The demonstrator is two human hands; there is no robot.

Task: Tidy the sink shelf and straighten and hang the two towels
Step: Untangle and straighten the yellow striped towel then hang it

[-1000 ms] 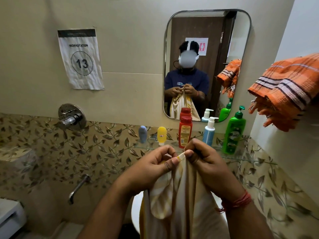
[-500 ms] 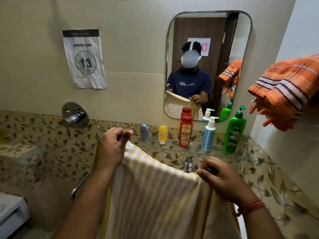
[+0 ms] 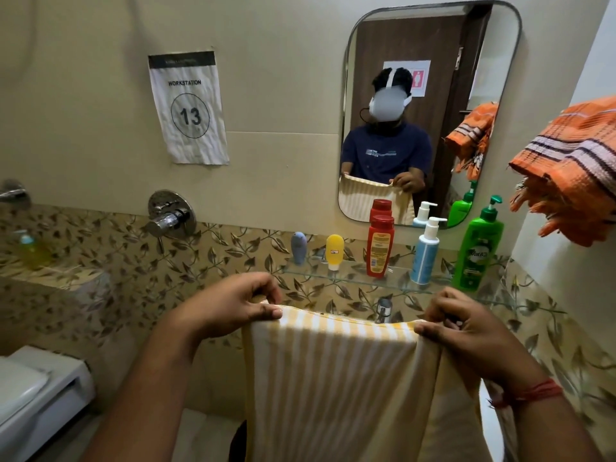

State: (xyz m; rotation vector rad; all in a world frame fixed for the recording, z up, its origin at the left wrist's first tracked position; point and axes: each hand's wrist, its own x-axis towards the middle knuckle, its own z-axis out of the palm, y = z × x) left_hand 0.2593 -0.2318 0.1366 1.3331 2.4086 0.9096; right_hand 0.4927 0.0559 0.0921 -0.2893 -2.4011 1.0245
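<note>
Below the glass shelf [image 3: 400, 278] at 6 o'clock, yellow striped towel [image 3: 333, 378] stretched flat, left hand [image 3: 233, 305] pinching its 9 o'clock corner, right hand [image 3: 466, 328] its 3 o'clock corner.

Towels, two: yellow-and-white striped cloth towel [image 3: 336, 378], orange plaid cloth towel with purple-white stripes [image 3: 573, 168].
Containers on glass shelf [image 3: 353, 278], five: small grey-blue tube [image 3: 298, 247], small yellow tube [image 3: 334, 251], red bottle [image 3: 380, 247], light-blue pump bottle [image 3: 426, 255], green pump bottle [image 3: 480, 248].
Hands, two: left hand [image 3: 230, 306], right hand [image 3: 466, 331].
Mirror [image 3: 433, 35], one.
Paper sign marked 13 [image 3: 188, 108], one.
</note>
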